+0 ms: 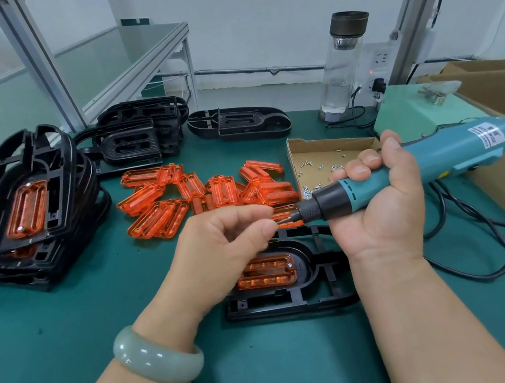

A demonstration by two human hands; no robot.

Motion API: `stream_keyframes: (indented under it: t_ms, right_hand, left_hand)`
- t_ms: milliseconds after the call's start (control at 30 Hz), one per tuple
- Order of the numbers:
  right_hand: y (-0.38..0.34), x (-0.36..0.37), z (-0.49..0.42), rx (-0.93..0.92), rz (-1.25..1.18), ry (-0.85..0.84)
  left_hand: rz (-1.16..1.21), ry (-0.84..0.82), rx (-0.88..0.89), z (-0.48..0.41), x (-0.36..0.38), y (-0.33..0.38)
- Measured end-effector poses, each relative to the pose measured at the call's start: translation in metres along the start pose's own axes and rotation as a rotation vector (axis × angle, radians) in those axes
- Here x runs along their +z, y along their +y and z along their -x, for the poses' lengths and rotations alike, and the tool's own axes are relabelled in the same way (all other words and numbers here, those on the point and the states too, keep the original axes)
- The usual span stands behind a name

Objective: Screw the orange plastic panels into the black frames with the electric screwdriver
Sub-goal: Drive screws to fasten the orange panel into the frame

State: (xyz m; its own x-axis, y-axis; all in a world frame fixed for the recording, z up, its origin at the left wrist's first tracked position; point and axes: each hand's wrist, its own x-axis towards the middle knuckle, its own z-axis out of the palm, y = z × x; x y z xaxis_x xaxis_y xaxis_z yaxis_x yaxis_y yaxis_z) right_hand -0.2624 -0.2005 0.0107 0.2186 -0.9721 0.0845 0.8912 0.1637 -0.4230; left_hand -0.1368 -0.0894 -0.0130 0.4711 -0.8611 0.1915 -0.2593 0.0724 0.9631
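My right hand [381,206] grips the teal electric screwdriver [418,166], held nearly level with its bit pointing left. My left hand [223,246] pinches a small screw [277,218] against the bit tip. Under both hands a black frame [290,295] lies flat on the green table with an orange panel [266,273] seated in it; one screw head shows at the panel's right end. A heap of loose orange panels [200,195] lies behind. Finished frames with orange panels [27,208] are stacked at the left.
A shallow cardboard tray of screws [320,156] sits right of the loose panels. Bare black frames [141,135] [239,124] lie at the back. A glass bottle [340,64], a power strip, a pale green box [411,112], cardboard boxes and black cables [492,243] crowd the right.
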Motion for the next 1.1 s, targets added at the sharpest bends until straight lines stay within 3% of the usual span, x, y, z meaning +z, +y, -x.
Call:
stream_keyframes:
  t_ms: [133,233,367,733,1100]
  right_hand:
    - [-0.002,-0.002,-0.004,0.009,0.033,0.037]
    - [-0.002,-0.003,-0.004,0.034,0.050,0.040]
    - [-0.001,-0.002,-0.003,0.050,0.093,0.025]
    - [0.008,0.000,0.004,0.065,0.296,-0.099]
    - [0.013,0.002,0.008,0.053,0.432,-0.197]
  left_hand:
    - [-0.377,0.000,-0.027,-0.009,-0.032,-0.009]
    - [-0.518,-0.190,-0.158,-0.009,-0.048,-0.014]
    - [-0.642,-0.379,-0.171,-0.007,-0.049,-0.017]
    - [-0.701,-0.400,0.002,0.000,-0.017,-0.014]
    - [-0.682,-0.391,-0.006,0.001,-0.015,-0.014]
